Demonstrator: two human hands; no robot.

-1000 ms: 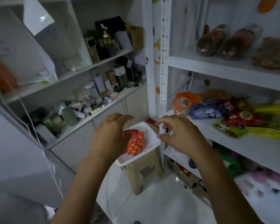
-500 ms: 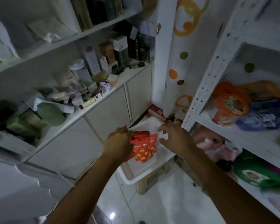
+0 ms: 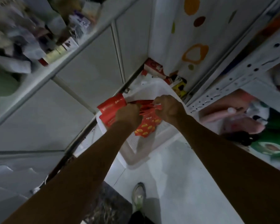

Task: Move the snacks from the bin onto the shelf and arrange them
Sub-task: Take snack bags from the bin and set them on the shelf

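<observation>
Red packets [image 3: 145, 126] are seen gathered in a white plastic bin [image 3: 160, 88] at the centre of the view, and both hands are closed upon them. The left hand [image 3: 128, 115] is clenched on a bundle whose plain red backs fan out toward nine o'clock, over the bin's rim. The right hand [image 3: 170, 109] is closed on the top edges of further packets at about two o'clock from the left hand. One packet, printed with yellow oval shapes, hangs below the two hands and inside the bin. The step in hand is judged to be the gathering and lifting of the snacks out of the bin; none of this bundle has yet reached the shelf. The white perforated shelf upright [image 3: 233, 78] is noted at two to three o'clock of the bin, with a lower shelf bay [image 3: 249, 120] at three o'clock already holding pink and green goods. The next move is judged to call for a firm hold on the loose bundle while it is raised clear of the rim and carried toward three o'clock. White characters are visible on the packets, but no brand or wording can be read; the frame is dim and blurred. A shoe [image 3: 138, 196] is seen on the floor at six o'clock.
</observation>
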